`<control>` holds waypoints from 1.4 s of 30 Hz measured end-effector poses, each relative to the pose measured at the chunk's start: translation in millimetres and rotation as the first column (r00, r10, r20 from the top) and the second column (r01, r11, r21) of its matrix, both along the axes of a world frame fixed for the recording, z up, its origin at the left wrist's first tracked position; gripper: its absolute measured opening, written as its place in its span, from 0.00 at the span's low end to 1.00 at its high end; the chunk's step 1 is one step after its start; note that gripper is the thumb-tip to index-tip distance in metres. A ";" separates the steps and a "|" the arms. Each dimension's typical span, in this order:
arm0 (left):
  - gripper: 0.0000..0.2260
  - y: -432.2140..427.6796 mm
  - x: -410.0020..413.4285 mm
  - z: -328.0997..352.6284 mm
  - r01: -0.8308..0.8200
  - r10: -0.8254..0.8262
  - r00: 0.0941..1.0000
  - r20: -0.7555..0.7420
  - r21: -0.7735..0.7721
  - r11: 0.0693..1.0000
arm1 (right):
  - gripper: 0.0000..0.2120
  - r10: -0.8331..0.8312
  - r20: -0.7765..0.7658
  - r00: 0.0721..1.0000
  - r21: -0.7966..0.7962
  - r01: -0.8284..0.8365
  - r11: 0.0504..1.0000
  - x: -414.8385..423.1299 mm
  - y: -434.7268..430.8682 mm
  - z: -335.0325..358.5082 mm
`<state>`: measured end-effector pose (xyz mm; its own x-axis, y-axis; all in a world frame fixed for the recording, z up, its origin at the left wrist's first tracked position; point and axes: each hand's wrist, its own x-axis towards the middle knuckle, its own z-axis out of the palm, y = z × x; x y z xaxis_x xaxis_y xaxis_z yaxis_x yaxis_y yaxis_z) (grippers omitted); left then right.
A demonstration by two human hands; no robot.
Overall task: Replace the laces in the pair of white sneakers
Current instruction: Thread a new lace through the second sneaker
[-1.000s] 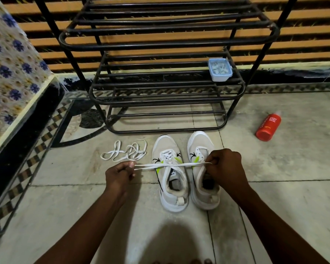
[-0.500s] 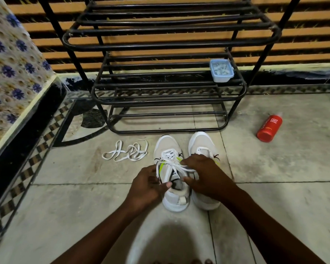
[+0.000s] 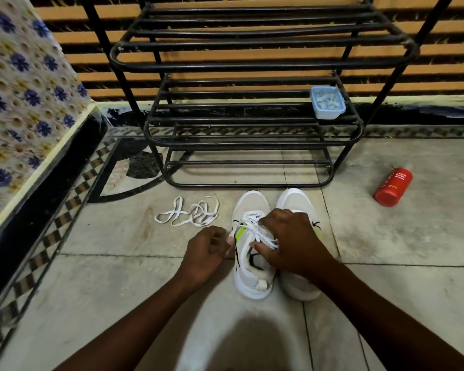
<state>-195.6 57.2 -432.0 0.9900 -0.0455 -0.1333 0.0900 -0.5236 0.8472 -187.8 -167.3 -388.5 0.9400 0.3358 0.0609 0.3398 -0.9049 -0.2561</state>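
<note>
You're over a grey stone-tile floor with a dark chequered border along its left edge, and an orange-and-dark striped wall behind.

The pair of white sneakers stands side by side on the floor just in front of you, toes pointing away and sides touching. The left-hand sneaker has lime and black marks on its side, and a white lace is threaded through its front eyelets, with the strands bunched loosely over the tongue. Your right hand reaches across the right-hand sneaker and covers its middle. Its thumb and curled fingers pinch that lace over the left-hand sneaker's opening. Your left hand sits just beside the outer side of the same sneaker with its fingers curled in. You cannot tell from here whether they hold a lace end.

A loose lace lies in a tangle on the floor to the left of the sneakers, apart from them. Past the toes stands a black metal shoe rack, with a pale blue plastic container at the right end of a middle shelf. A red bottle lies on its side on the floor well to the right. A cloth with blue flowers fills the left edge.
</note>
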 end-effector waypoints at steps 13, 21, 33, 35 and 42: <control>0.16 15.2 103.1 -4.1 0.192 -0.262 0.964 0.046 0.563 0.804 | 0.12 0.226 -0.159 0.961 0.040 -0.223 0.974 48.6 44.2 -22.3; 0.11 -6.2 104.2 -27.1 0.108 -0.146 0.989 0.015 0.597 0.795 | 0.12 0.207 -0.159 0.965 0.149 -0.184 0.971 42.9 35.9 -29.4; 0.07 0.3 42.3 82.9 -0.160 0.259 0.961 0.102 -0.559 0.814 | 0.19 0.116 -0.236 0.965 0.679 0.078 0.730 44.6 64.0 9.6; 0.07 5.3 41.4 100.9 -0.138 0.257 0.960 0.112 -0.611 0.780 | 0.13 0.228 -0.317 0.921 0.826 0.150 0.543 41.0 79.1 21.2; 0.08 51.0 51.1 100.9 -0.209 0.373 0.907 0.196 -0.559 0.802 | 0.05 0.278 -0.359 0.891 0.904 0.257 0.341 34.5 74.7 39.0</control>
